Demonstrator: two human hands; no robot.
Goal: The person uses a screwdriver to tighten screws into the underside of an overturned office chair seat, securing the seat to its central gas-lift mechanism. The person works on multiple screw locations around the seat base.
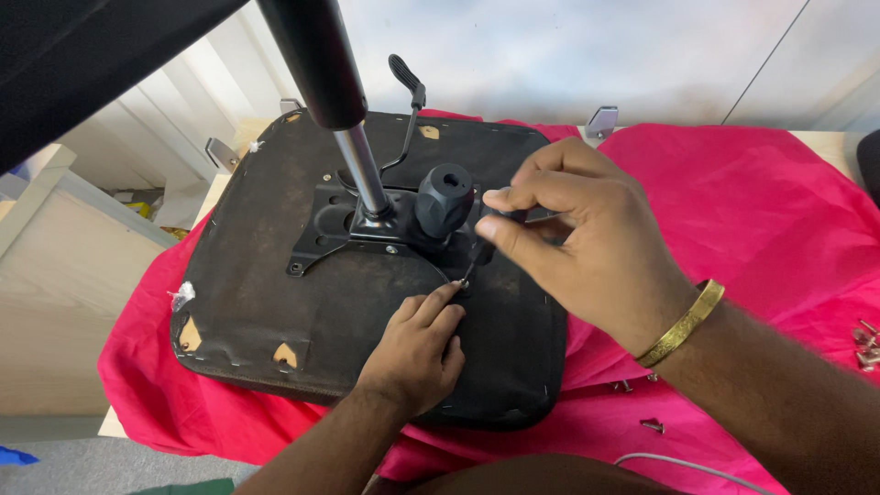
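An upturned black office chair seat lies on a pink cloth. Its metal mechanism plate carries a gas cylinder, a round black knob and a lever. My right hand is closed around a small screwdriver whose tip meets a screw at the plate's near corner. My left hand rests on the seat, with its fingertips pinching at that screw.
Loose screws lie on the cloth at the near right and at the far right edge. A grey cable runs along the bottom. Pale wooden boards stand to the left. A wall rises behind the table.
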